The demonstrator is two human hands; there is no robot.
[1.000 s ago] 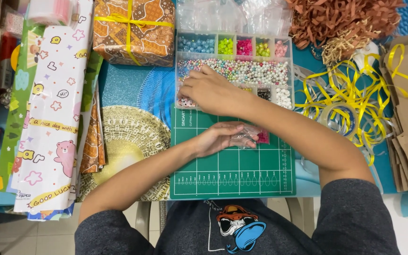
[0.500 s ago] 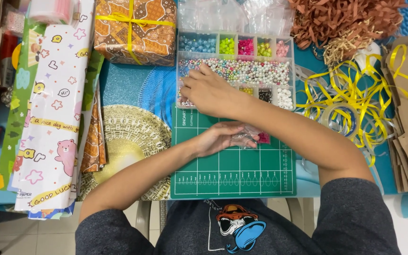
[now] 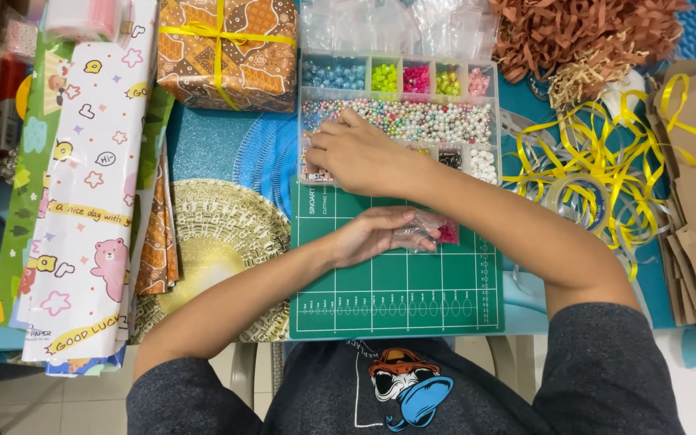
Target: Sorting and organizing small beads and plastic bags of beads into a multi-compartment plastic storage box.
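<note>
Your left hand [image 3: 372, 235] has its fingers closed lightly round a small clear plastic bag [image 3: 422, 232] with pink beads inside, resting on the green cutting mat [image 3: 396, 298]. It looks light, floppy and slick, so pinch it by the open rim. Further out, your right hand [image 3: 356, 153] is curled, fingertips down in the bead organiser box [image 3: 400, 121], where the beads will roll easily. The bench beyond is crowded with yellow ribbon [image 3: 606, 161] and shredded brown paper [image 3: 573, 32].

A green gridded cutting mat [image 3: 396, 298], yellow ribbon [image 3: 606, 161], and brown batik-patterned gift box [image 3: 227, 52] with yellow ribbon.
</note>
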